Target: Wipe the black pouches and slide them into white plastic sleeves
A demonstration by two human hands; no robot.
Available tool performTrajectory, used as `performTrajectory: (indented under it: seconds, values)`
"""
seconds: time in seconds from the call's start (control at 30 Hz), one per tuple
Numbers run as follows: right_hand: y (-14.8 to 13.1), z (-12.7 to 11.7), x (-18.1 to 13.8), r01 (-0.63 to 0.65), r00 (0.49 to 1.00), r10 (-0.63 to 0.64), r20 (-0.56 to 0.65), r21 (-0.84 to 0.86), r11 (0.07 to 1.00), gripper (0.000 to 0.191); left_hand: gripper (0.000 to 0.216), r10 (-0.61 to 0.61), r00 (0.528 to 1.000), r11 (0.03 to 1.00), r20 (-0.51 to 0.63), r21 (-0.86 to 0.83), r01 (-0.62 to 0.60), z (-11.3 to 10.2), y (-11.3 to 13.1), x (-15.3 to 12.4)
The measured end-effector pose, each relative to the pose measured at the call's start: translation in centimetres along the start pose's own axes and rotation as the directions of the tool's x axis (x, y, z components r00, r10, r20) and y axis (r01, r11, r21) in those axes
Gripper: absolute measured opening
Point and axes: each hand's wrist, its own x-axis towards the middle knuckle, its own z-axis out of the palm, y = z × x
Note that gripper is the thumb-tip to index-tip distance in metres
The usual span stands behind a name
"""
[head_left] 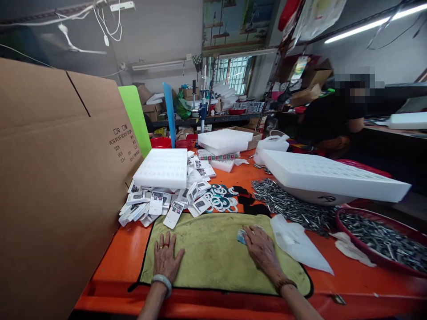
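Note:
My left hand (pixel 166 258) lies flat on the left part of a yellow-green cloth (pixel 210 258) with black edging, fingers spread and nothing in them. On the right side of the same cloth, my right hand (pixel 262 249) presses down with bent fingers over a small crumpled blue-and-white rag (pixel 240 236). Part of that rag is hidden beneath the fingers. Just beyond the cloth's far edge lies a heap of small white boxes and printed cards (pixel 175 213). Beside it are white and teal rings (pixel 220 198) and black pieces (pixel 248 200).
A tall cardboard box (pixel 66 178) borders the left side. Metal parts (pixel 290 202) are heaped at right, near a red basket (pixel 340 218) of more. White foam blocks (pixel 163 166) and a foam tray (pixel 327 171) stand beyond. A plastic bag (pixel 300 242) touches the cloth. Another person (pixel 330 115) sits at right.

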Motion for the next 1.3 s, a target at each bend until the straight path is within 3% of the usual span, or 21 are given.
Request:
performTrajectory:
  seconds: [0.63,1.3]
  values:
    - [1.3,2.4,0.0,0.025,0.998,-0.023,-0.064,0.039,0.999,0.049,0.063,-0.015,0.999,0.995,0.046,-0.095,0.019,0.5,-0.5,0.0]
    - [1.3,2.5,0.3,0.038,0.997,-0.037,-0.066,0.021,0.999,0.054,0.064,-0.022,0.999,0.992,0.038,-0.124,0.026,0.6,-0.6,-0.2]
